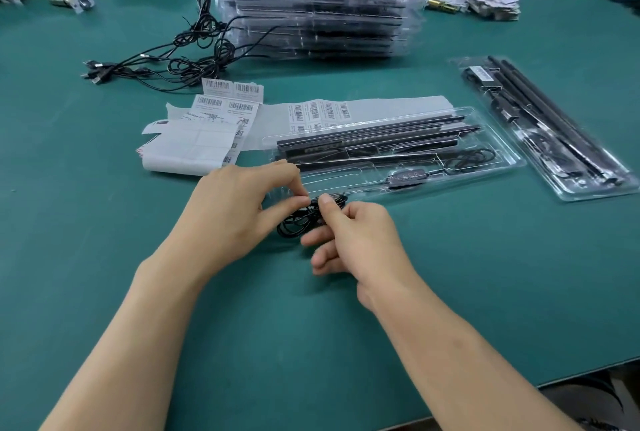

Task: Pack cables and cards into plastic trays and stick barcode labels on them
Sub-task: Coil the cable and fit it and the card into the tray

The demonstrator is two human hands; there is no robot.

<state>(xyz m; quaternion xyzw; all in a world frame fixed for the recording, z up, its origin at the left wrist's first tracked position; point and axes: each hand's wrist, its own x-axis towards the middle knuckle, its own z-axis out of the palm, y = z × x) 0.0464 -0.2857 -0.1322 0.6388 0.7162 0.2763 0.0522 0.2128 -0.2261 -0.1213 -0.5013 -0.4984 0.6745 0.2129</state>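
A clear plastic tray (498,150) lies across the middle of the green table, with long black strips and a black controller in its compartments. Just in front of its left end, a coiled black cable (294,224) is held between both hands. My left hand (235,209) pinches the coil from the left with thumb and forefinger. My right hand (353,236) pinches it from the right, thumb on top, other fingers curled below. Sheets of barcode labels (225,108) lie behind my left hand, partly peeled.
A second filled tray (588,185) lies at an angle on the right. A tall stack of filled trays (318,5) stands at the back centre, with loose black cables (166,60) spilling to its left. Piles of cards and small parts line the far edge. The table's near edge runs at lower right.
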